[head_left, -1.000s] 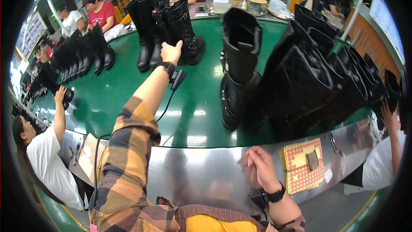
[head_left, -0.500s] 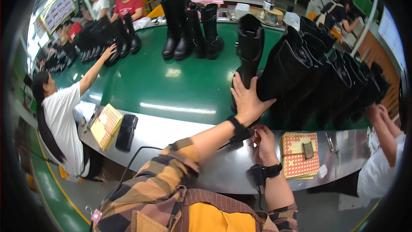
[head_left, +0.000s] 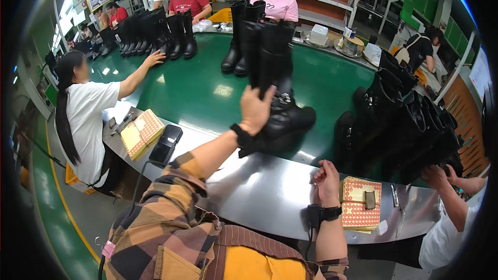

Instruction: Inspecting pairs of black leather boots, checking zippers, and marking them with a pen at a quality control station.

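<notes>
My left hand (head_left: 256,108) is closed around the shaft of a tall black boot (head_left: 280,93) with a buckled strap at the ankle. The boot is smeared by motion and its toe points right. Another dark shaft overlaps it, and I cannot tell whether that belongs to a second boot in the same grip. Over the metal edge of the table, my right hand (head_left: 327,180) has its fingers curled together; anything inside them is too small to make out. Beside it lies a stack of sticker sheets (head_left: 353,223) with red round labels and a small brown block on top.
Black boots (head_left: 384,124) crowd the right of the green table (head_left: 192,103), where a co-worker's hands (head_left: 438,176) reach in. More boots (head_left: 155,31) stand far left by another co-worker's hand (head_left: 154,58). A black phone-like case (head_left: 166,144) and more sticker sheets (head_left: 141,134) lie left.
My left hand has moved left with the boot, away from the right-hand cluster. My right hand stays near the sticker sheets. The whole view has shifted somewhat.
</notes>
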A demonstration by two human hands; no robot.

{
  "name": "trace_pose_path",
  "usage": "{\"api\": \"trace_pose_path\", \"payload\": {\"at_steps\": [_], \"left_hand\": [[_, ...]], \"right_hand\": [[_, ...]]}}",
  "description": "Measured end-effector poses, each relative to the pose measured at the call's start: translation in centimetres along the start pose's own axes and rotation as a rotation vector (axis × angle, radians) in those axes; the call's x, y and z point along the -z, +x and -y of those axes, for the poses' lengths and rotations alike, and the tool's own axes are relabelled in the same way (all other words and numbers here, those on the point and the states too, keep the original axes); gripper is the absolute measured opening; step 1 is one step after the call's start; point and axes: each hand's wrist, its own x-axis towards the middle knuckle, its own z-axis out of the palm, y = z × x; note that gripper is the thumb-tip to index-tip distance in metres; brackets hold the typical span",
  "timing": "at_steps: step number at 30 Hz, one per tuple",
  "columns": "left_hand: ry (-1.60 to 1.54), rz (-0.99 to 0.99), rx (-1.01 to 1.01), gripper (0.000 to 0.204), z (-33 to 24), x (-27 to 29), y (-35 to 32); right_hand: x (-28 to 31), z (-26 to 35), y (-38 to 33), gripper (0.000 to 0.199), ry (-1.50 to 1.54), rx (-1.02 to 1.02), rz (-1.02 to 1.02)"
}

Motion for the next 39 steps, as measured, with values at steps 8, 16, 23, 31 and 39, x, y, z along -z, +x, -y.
{"api": "trace_pose_path", "payload": {"at_steps": [8, 16, 23, 31, 39], "left_hand": [[0.171, -0.342, -0.147, 0.034, 10.9, 10.4, 8.1], [0.417, -0.087, 0.045, 0.065, 23.6, 11.3, 8.1], [0.552, -0.044, 0.516, 0.079, 20.9, 11.1, 7.6], [-0.289, 0.048, 0.427, 0.046, 10.0, 11.0, -0.5], [-0.747, 0.627, 0.625, 0.014, 1.3, 11.5, -9.3]], "right_hand": [[-0.4, -0.1, 0.0, 0.016, -0.062, 0.005, -0.005], [0.2, -0.4, 0.3, 0.016, -0.137, -0.011, 0.019], [-3.8, 1.4, -2.5, 0.016, -0.697, 0.091, -0.11], [-9.7, 21.1, -9.9, 0.06, -1.709, 1.359, -0.504], [-8.4, 29.3, -1.3, 0.088, -2.069, 0.528, -0.348]]}}
